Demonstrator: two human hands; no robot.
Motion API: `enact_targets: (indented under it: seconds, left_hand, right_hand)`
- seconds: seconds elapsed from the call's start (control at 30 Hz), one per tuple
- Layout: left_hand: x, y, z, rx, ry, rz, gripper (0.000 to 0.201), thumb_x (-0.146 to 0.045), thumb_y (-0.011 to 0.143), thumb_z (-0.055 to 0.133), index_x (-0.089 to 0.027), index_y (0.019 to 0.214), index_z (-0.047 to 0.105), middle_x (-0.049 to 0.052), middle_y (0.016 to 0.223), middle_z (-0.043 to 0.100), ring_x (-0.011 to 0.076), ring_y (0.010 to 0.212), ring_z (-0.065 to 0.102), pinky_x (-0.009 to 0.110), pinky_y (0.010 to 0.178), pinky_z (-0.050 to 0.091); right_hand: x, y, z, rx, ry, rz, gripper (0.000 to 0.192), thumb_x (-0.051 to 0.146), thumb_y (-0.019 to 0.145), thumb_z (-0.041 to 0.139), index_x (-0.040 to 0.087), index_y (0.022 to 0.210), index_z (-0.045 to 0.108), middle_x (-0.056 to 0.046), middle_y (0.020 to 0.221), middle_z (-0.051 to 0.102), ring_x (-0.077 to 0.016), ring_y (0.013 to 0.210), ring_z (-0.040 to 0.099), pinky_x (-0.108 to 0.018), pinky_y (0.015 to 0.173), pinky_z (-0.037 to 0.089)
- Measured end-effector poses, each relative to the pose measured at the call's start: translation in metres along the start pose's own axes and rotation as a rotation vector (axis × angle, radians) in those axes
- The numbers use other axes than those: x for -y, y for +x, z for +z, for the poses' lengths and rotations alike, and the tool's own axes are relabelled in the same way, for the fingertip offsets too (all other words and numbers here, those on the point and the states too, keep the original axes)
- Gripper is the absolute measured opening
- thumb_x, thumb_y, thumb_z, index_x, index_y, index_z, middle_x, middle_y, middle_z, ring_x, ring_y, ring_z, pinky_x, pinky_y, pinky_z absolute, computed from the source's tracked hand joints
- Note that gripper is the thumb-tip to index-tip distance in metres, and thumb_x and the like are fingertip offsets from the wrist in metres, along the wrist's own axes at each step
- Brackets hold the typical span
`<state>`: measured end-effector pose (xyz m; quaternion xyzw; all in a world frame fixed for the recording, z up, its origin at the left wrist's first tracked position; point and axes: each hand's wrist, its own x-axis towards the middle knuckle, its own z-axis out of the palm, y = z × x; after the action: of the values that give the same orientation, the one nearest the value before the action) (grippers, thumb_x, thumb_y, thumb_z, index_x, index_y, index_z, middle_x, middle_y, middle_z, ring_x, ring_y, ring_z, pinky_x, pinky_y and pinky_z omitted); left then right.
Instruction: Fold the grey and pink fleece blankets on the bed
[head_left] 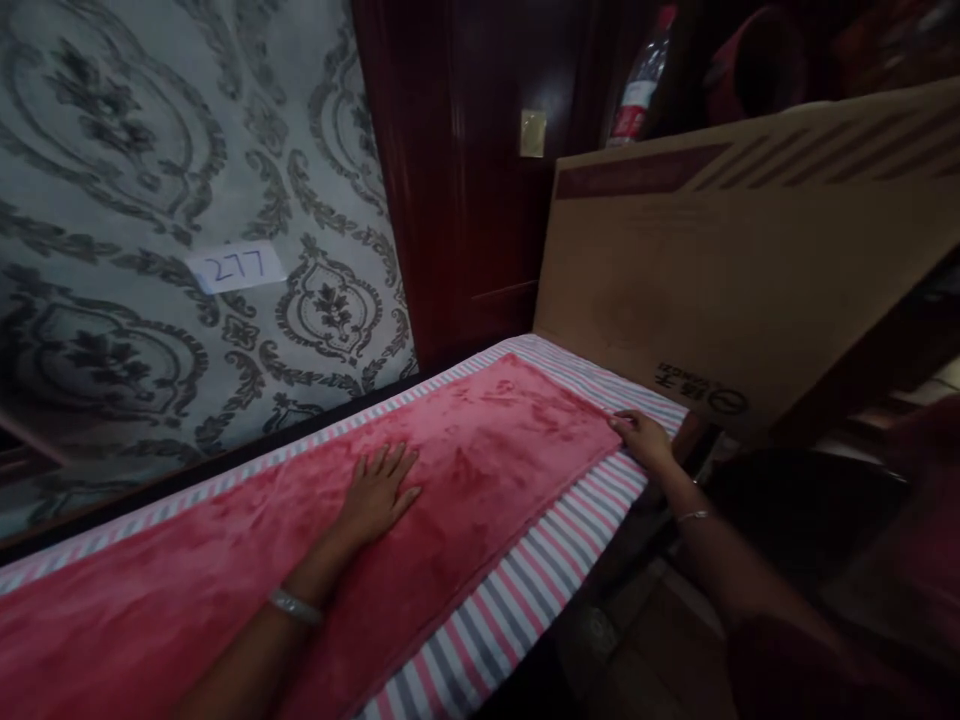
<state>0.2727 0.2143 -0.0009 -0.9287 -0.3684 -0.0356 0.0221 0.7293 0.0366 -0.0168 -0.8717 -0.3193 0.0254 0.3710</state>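
Note:
A long red plush blanket, apparently folded into a strip, lies over a striped cloth of pink, grey and white. My left hand rests flat on the plush with its fingers spread. At the blanket's far right corner, my right hand pinches the edge between thumb and fingers. A silver bracelet circles each wrist.
A large cardboard box stands beyond the cloth's right end, with a bottle behind it. Patterned wallpaper with a paper label reading 277 runs along the left, beside a dark red wooden panel.

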Motion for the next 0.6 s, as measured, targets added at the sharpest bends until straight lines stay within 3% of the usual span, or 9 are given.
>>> enact_targets:
  seconds: [0.13,0.27,0.4,0.6]
  left_hand:
    - [0.01,0.003,-0.001,0.02,0.031,-0.006,0.065,-0.053,0.097,0.04,-0.026,0.156,0.038,0.01,0.163,0.03,0.0357,0.152,0.024,0.06,0.12,0.023]
    - [0.004,0.029,-0.01,-0.004,0.021,-0.003,0.061,-0.047,0.098,0.037,-0.024,0.154,0.042,0.011,0.162,0.033,0.033,0.151,0.029,0.059,0.12,0.025]
    - [-0.031,0.084,-0.02,0.036,-0.055,0.16,0.058,-0.043,0.1,0.036,-0.024,0.154,0.042,0.013,0.161,0.035,0.0296,0.151,0.029,0.057,0.122,0.023]
    - [-0.107,0.187,-0.012,0.166,-0.136,0.297,0.063,-0.051,0.1,0.033,-0.029,0.159,0.029,0.01,0.167,0.02,0.032,0.155,0.015,0.063,0.121,0.014]
  right_hand:
    - [0.004,0.008,-0.007,0.039,0.012,-0.015,0.031,0.036,0.089,0.053,0.015,0.096,0.074,-0.01,0.096,0.075,-0.0221,0.091,0.069,-0.028,0.076,0.048]
    - [0.001,0.01,-0.003,0.033,0.006,-0.005,0.034,0.04,0.089,0.058,0.016,0.109,0.073,-0.009,0.095,0.075,-0.0217,0.09,0.069,-0.027,0.075,0.047]
    - [-0.004,0.001,0.008,-0.011,-0.016,-0.014,0.04,0.038,0.089,0.057,0.017,0.122,0.069,-0.011,0.1,0.075,-0.0263,0.097,0.068,-0.032,0.081,0.047]
    - [-0.014,-0.001,0.018,-0.058,0.007,-0.082,0.039,0.043,0.09,0.053,0.022,0.119,0.069,-0.009,0.107,0.075,-0.0285,0.1,0.069,-0.036,0.084,0.049]
